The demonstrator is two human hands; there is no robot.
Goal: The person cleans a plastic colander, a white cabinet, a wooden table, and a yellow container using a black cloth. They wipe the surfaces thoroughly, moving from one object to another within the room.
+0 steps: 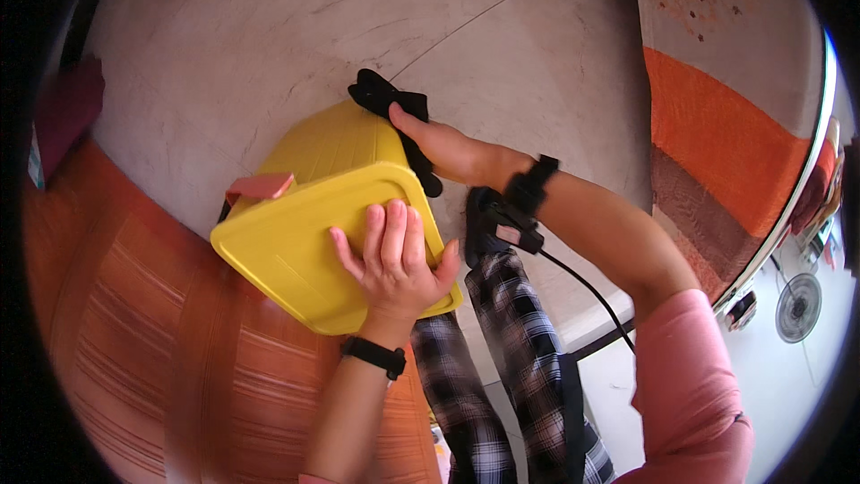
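Note:
A yellow plastic storage box (336, 141) with a yellow lid (289, 249) is tilted in front of me, its lid facing up towards me. A pink latch (262, 186) stands out from the rim on the left. My left hand (396, 255) lies flat on the lid, fingers spread, with the thumb near the lid's right edge. At the box's upper right side, my right hand (430, 141) has its thumb over a black fabric item (383, 91), perhaps a glove; the other fingers are hidden. Part of the black item hangs down along the box.
Below left is an orange-brown wooden panelled surface (134, 323). A patterned orange and brown cloth (725, 134) covers a surface at the right. A round fan (798, 308) stands farther right. My plaid-trousered legs and one dark shoe are below; a black cable (591, 289) runs from my right wrist device.

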